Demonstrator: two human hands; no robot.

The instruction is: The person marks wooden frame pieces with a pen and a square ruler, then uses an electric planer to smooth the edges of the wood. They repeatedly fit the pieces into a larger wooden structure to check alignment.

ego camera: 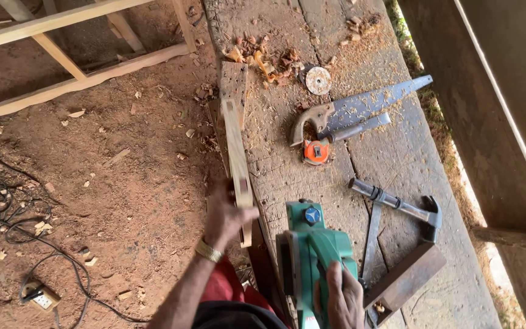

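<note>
On the dirt floor (123,183) well left of the worktop (397,164) lie a tangle of black cable (7,213) and a small socket box (42,298), with a pale wooden frame (62,55) lying further up. At the worktop's left edge, the left hand (226,216), a gold watch band on its wrist, is wrapped around the near end of a long wooden piece (235,134) that lies along that edge and points toward the far end. Just right of it, at the near edge, the right hand (343,301) is closed on the handle of a green electric planer (312,256) resting on the boards. Beyond the planer, toward the middle, sit an orange tape measure (316,152) and a handsaw (360,109) lying slantwise, with a grinding disc (318,80) and wood chips (263,58) near the far end. Right of the planer lie a claw hammer (403,207) and a try square (397,274), touching near the hammer's head, towards the worktop's right edge.
</note>
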